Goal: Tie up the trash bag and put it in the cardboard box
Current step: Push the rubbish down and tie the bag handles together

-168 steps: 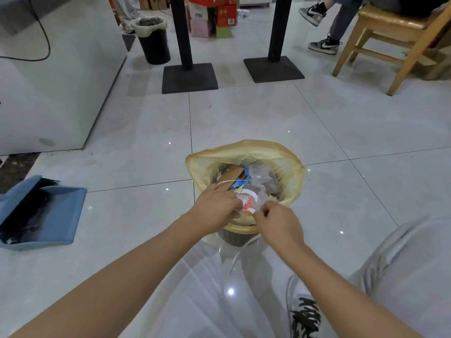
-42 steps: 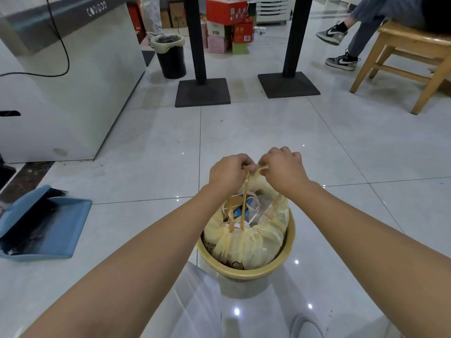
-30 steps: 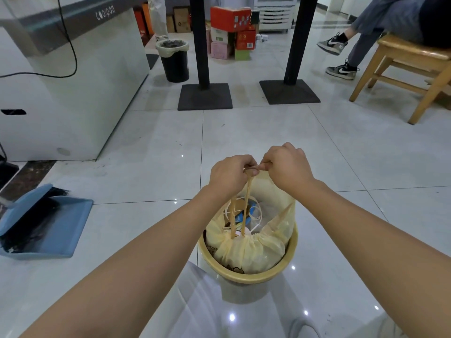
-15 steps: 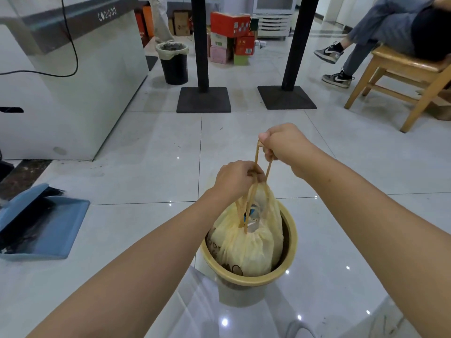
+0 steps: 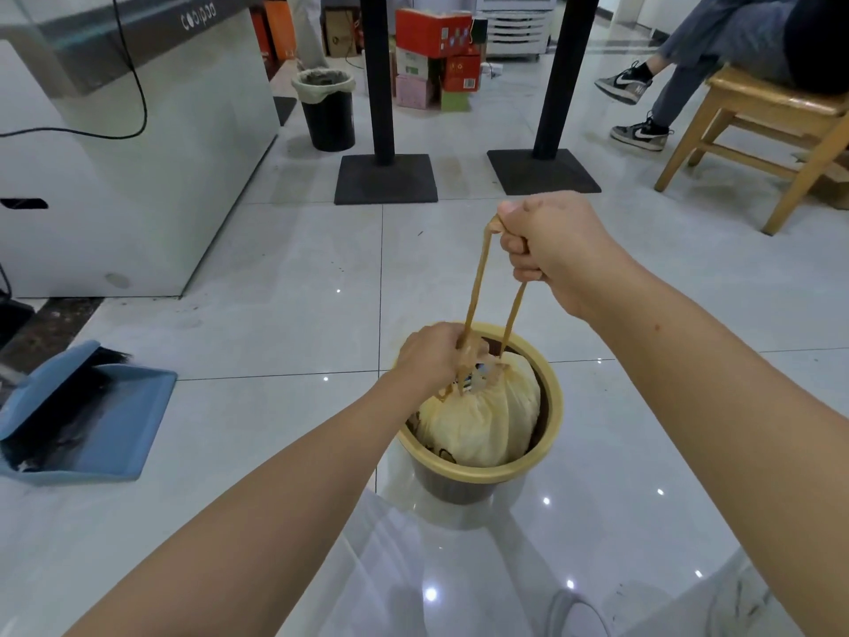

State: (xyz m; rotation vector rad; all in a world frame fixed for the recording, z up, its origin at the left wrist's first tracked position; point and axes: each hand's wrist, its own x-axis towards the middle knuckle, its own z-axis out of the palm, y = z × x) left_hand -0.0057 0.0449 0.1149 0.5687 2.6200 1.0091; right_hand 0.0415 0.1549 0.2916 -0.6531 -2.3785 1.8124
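Along the far left stands a big white cabinet (image 5: 115,144), with pale floor tiles (image 5: 285,287) spreading from it toward the viewer. At the far right, a wooden chair (image 5: 753,126) carries a seated person. Stacked red and pink boxes (image 5: 436,62) sit at the far middle, and left of them is a black bin (image 5: 328,108) lined with a pale bag. Near left lies a blue dustpan (image 5: 87,416) with a dark brush in it. Near centre, a brown bin (image 5: 487,462) with a yellow rim holds the yellow trash bag (image 5: 482,420), gathered shut at its top and sitting inside. Above it, the right hand (image 5: 551,250) is clenched around the drawstrings (image 5: 478,282), pulling them up taut. Lower, the left hand (image 5: 434,356) pinches the strings at the bag's neck.
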